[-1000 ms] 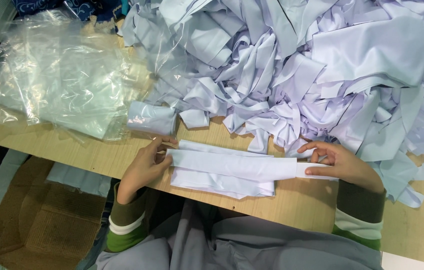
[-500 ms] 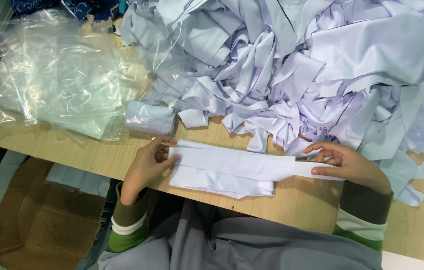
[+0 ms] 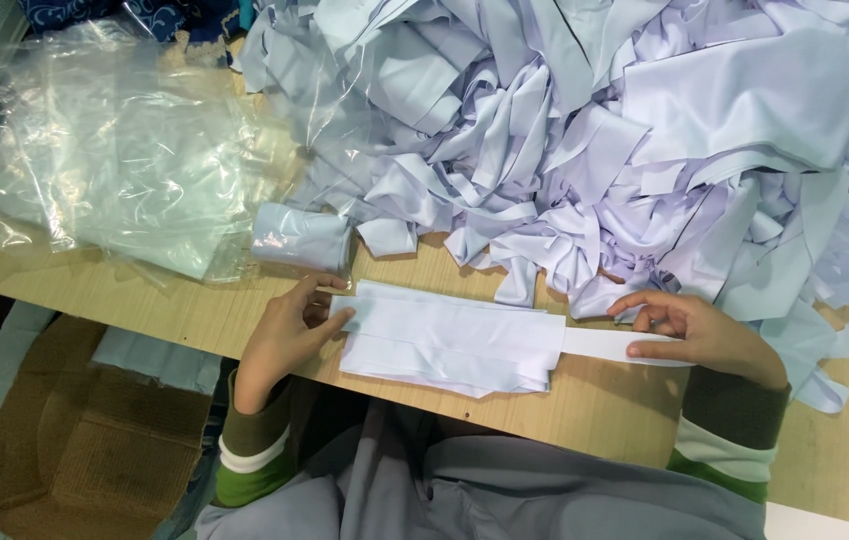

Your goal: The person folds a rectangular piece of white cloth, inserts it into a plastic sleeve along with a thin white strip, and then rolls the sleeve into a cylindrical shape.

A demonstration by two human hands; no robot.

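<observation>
A flat stack of white fabric strips (image 3: 450, 338) lies on the wooden table (image 3: 605, 400) right in front of me. My left hand (image 3: 288, 335) rests on the stack's left end, fingers pressing its edge. My right hand (image 3: 697, 332) holds down the narrow right end of a strip (image 3: 600, 343) that sticks out of the stack. A big heap of loose white fabric pieces (image 3: 625, 130) fills the table behind.
A pile of clear plastic bags (image 3: 115, 150) lies at the left. A small rolled white bundle in plastic (image 3: 302, 238) sits beside it. A brown cardboard box (image 3: 85, 440) stands on the floor at lower left, below the table's front edge.
My left hand has slid a little along the stack's left end and my right hand has shifted slightly on the strip's end. The stack stays in place.
</observation>
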